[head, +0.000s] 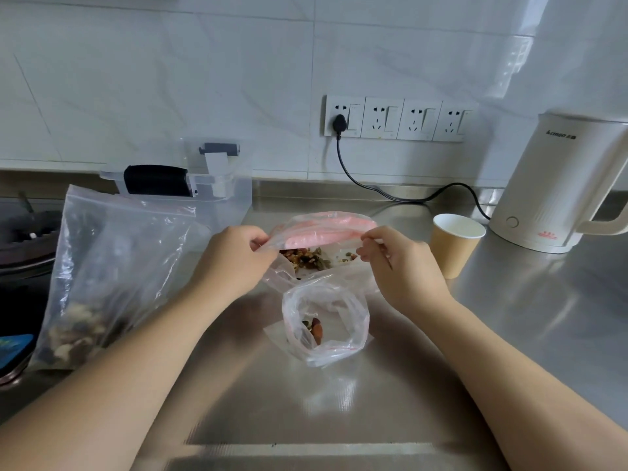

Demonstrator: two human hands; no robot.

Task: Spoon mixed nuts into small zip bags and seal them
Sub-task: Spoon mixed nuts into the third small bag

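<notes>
Above counter (509, 334), both hands (234, 263) (401, 266) pinch zip bag (323, 229) w/ nuts; open bag (326, 321) below.

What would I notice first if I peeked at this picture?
Two hands in the middle: the left hand and right hand pinch the ends of a pink-topped zip bag held up over some mixed nuts. Just below it, a small open zip bag stands on the steel counter with a few nuts inside. At the far right stands a big cream kettle.
</notes>
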